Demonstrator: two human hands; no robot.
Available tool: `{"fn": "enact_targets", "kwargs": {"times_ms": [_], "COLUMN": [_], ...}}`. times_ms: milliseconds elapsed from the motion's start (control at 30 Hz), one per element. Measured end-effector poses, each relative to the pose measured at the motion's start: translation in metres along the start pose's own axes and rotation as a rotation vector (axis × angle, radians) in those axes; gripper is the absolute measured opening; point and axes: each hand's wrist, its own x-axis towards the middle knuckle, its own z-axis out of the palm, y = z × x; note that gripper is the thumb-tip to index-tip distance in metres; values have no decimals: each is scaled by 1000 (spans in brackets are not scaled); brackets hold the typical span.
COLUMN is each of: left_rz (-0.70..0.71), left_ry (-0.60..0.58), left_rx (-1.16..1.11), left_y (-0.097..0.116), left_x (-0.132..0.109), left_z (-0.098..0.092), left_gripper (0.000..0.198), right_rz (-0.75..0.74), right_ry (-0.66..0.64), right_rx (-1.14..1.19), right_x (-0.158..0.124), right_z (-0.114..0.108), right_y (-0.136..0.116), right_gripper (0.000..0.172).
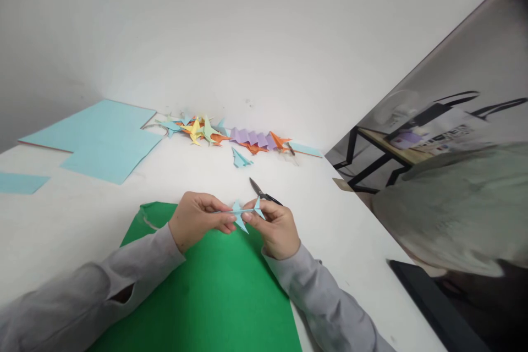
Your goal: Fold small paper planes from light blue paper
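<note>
White table (pixel 338 264), little margin for thin folds

Pale wall (pixel 264 38) backs the table, whose top can be read as a dial with the person at six o'clock. A green sheet (pixel 214 297) spreads at six, large blue sheets (pixel 111 143) at ten. Towards twelve, folded paper shapes (pixel 204 129) lie beside purple pleated paper (pixel 253 137). Black scissors (pixel 258 188) lie near the centre, towards one, partly hidden by the right hand (pixel 278 225). That hand and the left hand (pixel 202 217) are both clamped, thumb against fingers, on a blue folded piece (pixel 241 222) near the dial's centre: left on its nine o'clock side, right on its three.

Its narrow body could twist or tear if the two hands pulled unevenly, and too hard a pinch might crush the thin fins. Knuckles drifting towards one o'clock could knock the scissors.
</note>
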Motion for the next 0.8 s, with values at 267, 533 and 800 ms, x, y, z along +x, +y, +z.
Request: {"fn": "enact_targets", "kwargs": {"times_ms": [267,533,800], "left_rz": [56,73,300], "left_ry": [39,-49,-84], "left_rx": [42,449,939], "left_y": [-5,-11,-12], "left_x": [1,13,15], "left_z": [-2,-18,-25], "left_gripper": [14,10,16], "right_rz": [-38,-98,-157], "right_ry": [-32,-105,-136], "right_rx": [-119,-401,-611], "right_x": [4,8,7], "right_z": [-5,-13,-14], "right_y": [2,16,26], "right_gripper": [10,7,3]}}
